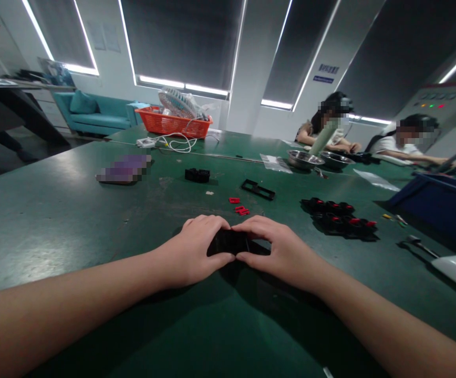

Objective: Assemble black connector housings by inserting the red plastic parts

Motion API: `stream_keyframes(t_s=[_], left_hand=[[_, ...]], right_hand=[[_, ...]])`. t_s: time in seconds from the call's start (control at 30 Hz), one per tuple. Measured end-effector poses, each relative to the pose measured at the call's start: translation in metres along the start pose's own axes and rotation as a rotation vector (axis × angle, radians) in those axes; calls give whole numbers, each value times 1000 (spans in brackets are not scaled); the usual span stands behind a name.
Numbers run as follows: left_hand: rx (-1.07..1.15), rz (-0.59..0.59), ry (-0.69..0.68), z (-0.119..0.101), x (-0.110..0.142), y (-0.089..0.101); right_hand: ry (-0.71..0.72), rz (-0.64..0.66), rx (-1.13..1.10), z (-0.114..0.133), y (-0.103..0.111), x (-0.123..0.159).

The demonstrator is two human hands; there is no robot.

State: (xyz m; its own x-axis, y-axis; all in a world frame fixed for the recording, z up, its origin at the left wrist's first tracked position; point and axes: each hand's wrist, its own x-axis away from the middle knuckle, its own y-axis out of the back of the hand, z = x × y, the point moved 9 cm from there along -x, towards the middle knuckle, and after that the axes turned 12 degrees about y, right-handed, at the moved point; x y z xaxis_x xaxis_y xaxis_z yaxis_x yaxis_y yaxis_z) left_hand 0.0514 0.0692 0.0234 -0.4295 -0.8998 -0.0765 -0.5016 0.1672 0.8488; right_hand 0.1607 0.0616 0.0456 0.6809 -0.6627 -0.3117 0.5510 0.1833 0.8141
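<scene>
Both of my hands meet over a small black plastic part (230, 241) on the green table (54, 220). My left hand (194, 249) curls round its left end, thumb and fingers closed on it. My right hand (279, 247) grips its right end the same way, fingertips touching those of the left. Just beyond my hands lie a few small red clips (239, 207). Further off sit a black frame (258, 189) and a black block (197, 175). A cluster of black parts with red inserts (340, 216) lies to the right.
An orange basket (175, 125) with a fan and white cable stands at the back. Two people sit at the far right by metal bowls (302, 159). A blue bin (441, 205) and a white-handled tool (454, 268) lie at right. A teal sofa (94, 113) is behind.
</scene>
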Motion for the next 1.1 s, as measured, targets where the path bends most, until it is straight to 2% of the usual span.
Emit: stream_keyframes(t_s=[1.1], left_hand=[[30,12,1,0,1,0]], right_hand=[[-6,1,4,0,1,1]])
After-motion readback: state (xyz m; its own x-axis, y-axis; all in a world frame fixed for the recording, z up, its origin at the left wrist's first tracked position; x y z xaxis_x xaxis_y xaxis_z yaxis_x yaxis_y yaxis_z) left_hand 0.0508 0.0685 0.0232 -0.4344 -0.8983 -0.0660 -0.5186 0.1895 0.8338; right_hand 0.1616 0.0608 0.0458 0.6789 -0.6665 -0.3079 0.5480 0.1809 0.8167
